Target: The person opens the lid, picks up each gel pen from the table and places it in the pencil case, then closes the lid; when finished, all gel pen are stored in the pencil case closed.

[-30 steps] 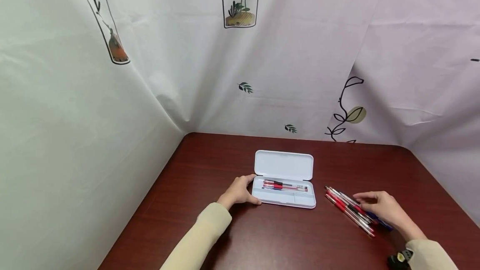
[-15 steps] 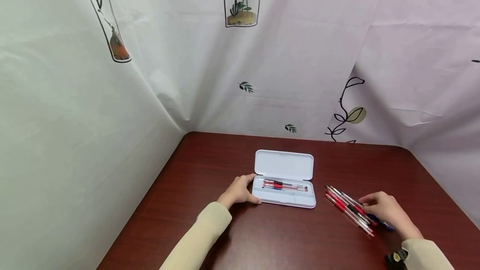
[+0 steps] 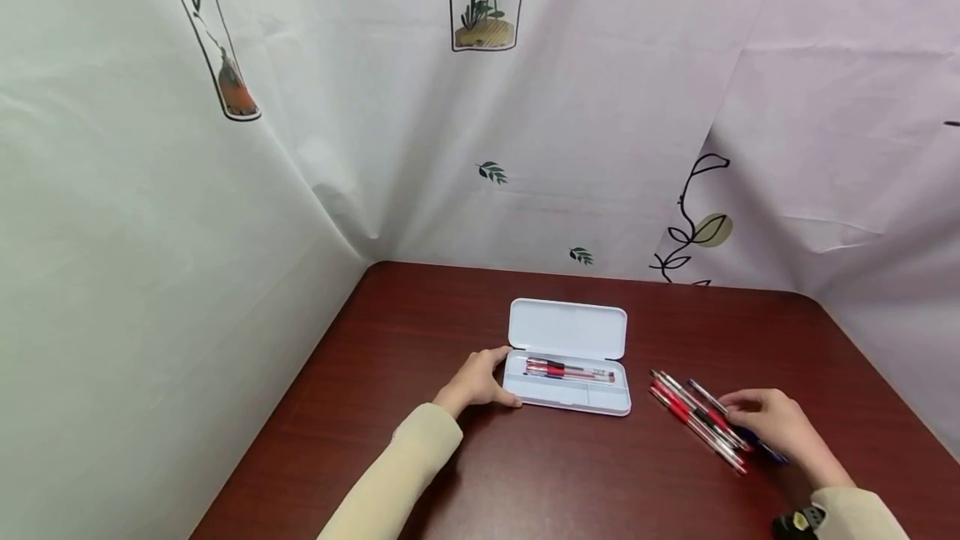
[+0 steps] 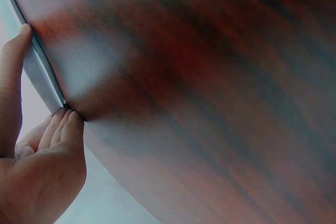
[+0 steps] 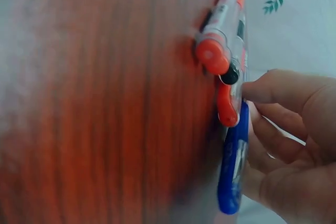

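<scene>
An open white pencil case [image 3: 551, 395] lies on the table, its lid [image 3: 567, 329] folded back. Several red and blue pens [image 3: 566, 370] rest in its rear compartment. My left hand [image 3: 474, 382] grips the case's left end, thumb at the front corner and fingers at the back; the left wrist view shows the fingertips along its edge [image 4: 44, 77]. To the right lies a slanting bunch of mostly red pens [image 3: 693, 419]. My right hand [image 3: 772, 419] pinches a blue pen [image 5: 233, 166] at the bunch's right side. Its blue end sticks out below the fingers.
The dark red wooden table [image 3: 585, 482] reaches back to a white printed cloth [image 3: 600, 123]. Another cloth wall [image 3: 187, 273] runs along the left edge. A dark wrist device [image 3: 798, 522] sits by the right sleeve.
My right hand has shifted slightly right, and the blue pen's far tip has swung away from the red pens, leaving a gap. The left hand and the case hold still.
</scene>
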`<state>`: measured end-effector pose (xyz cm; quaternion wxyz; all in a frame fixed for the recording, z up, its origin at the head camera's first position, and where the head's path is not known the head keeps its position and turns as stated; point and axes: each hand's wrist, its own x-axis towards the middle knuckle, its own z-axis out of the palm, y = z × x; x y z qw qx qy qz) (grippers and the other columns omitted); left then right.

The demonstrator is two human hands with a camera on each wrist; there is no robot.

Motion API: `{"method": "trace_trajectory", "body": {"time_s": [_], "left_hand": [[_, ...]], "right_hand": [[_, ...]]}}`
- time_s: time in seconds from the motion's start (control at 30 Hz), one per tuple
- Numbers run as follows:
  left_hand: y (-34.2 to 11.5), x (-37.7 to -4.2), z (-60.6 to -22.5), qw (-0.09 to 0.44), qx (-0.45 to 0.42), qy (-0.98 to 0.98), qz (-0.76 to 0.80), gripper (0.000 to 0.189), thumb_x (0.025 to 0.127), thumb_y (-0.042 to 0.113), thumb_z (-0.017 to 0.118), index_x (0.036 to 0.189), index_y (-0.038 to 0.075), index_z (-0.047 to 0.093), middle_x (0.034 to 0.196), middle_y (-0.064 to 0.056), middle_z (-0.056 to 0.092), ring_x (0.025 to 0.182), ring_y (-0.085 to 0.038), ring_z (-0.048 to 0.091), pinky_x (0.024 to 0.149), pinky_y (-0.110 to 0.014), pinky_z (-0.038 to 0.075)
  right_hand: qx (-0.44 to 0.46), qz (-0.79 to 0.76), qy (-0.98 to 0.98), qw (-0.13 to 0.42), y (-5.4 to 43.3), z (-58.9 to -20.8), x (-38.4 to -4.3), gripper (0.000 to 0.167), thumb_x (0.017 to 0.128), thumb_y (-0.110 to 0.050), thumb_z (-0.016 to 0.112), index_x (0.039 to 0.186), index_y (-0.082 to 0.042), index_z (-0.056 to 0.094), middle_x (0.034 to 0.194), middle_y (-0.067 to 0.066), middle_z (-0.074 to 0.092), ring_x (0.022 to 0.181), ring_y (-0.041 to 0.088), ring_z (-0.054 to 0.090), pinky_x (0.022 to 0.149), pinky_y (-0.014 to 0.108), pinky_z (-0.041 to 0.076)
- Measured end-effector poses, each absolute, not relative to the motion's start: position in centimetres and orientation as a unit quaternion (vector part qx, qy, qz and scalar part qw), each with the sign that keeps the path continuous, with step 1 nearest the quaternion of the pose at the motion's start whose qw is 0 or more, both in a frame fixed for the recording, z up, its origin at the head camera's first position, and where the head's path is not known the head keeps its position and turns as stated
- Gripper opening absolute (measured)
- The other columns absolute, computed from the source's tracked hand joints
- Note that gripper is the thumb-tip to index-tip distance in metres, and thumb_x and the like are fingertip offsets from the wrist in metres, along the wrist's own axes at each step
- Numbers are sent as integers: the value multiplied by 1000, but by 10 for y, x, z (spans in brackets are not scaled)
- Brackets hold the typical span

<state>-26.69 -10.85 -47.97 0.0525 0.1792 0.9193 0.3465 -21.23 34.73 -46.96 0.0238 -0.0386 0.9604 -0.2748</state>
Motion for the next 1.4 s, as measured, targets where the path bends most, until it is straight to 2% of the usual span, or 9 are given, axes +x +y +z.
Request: {"method": "trace_trajectory", "body": {"time_s": [0.2,0.43,0.77,0.97,1.23,1.4], "left_hand": [[-109,-267,-480,54,177,919,348,86,60,25,95,135,7,57,127,-9,65,115,-20,59,102,-39,45],[-109,-267,-480,55,172,921,344,87,60,25,95,135,6,56,128,-10,65,116,-20,59,103,-38,45],[-107,-262,-476,45,178,924,336,85,63,22,93,136,1,54,127,-14,64,116,-23,59,101,-39,46],[-108,-262,-475,50,172,922,342,88,61,22,94,137,1,54,128,-15,64,118,-24,59,102,-40,46],[-108,-262,-476,57,164,921,348,91,60,25,95,138,2,53,130,-14,63,118,-23,58,102,-39,45],[-108,-261,-476,59,163,922,347,92,60,24,95,138,2,52,132,-13,62,120,-23,57,103,-40,45]], "right_hand": [[-26,-326,944,30,354,-471,-210,29,89,-21,71,108,1,73,101,13,72,76,-4,53,65,22,46],[-23,-343,939,20,355,-476,-206,29,88,-20,72,108,1,72,97,10,73,74,-5,54,65,21,46],[-6,-401,914,57,348,-467,-210,37,91,-21,70,116,6,67,102,12,72,77,1,58,65,25,50],[-13,-425,903,63,341,-463,-212,39,91,-21,70,119,6,66,104,13,72,79,1,61,66,26,52],[-27,-458,887,52,329,-459,-215,38,89,-16,71,118,8,66,89,5,72,66,4,55,56,26,46],[-30,-477,876,65,322,-457,-217,38,88,-13,71,117,10,65,96,9,73,74,5,62,62,27,52]]}}
